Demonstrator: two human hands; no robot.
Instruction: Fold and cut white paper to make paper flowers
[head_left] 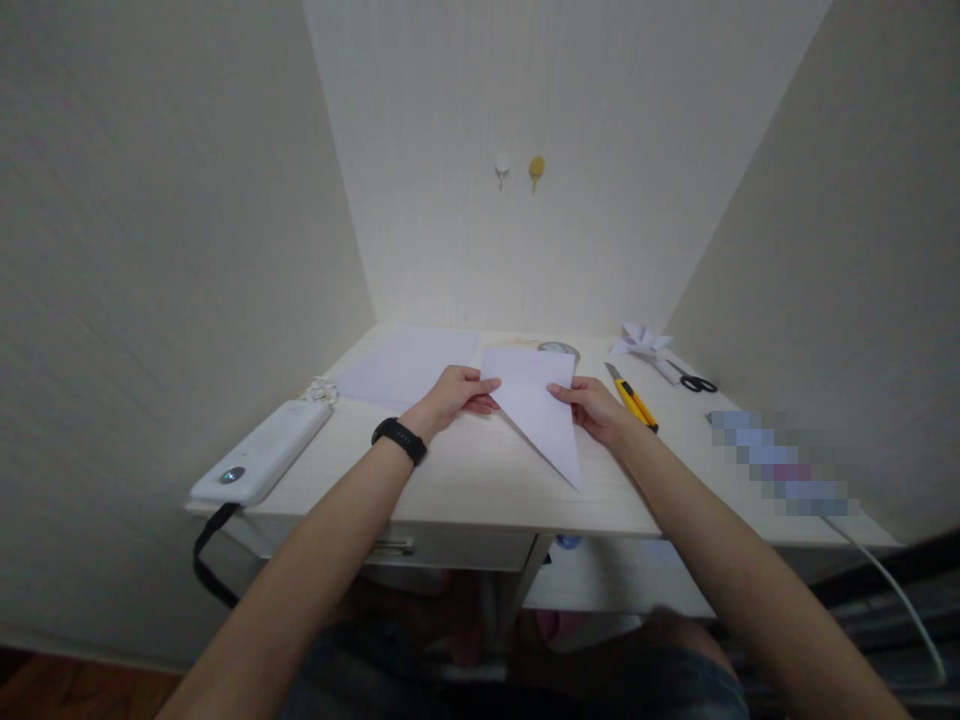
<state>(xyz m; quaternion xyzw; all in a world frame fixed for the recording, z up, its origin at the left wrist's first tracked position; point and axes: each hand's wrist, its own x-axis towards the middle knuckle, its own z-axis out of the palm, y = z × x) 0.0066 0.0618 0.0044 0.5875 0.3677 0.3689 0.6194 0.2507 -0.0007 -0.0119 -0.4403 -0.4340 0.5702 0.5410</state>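
Note:
A white sheet of paper folded into a triangle point(536, 405) lies on the pale desk point(480, 480), its point aimed at the near edge. My left hand point(452, 397), with a black band on the wrist, pinches the paper's upper left corner. At the right edge of the sheet, near its top, my right hand point(596, 408) grips the paper with the fingers closed over it.
A flat white sheet point(405, 365) lies at the back left. A white power bank point(262, 452) with a black strap sits at the left edge. A yellow utility knife point(632, 399), black scissors point(694, 381), a folded paper shape point(639, 341) and a round lid point(559, 349) are at the back right.

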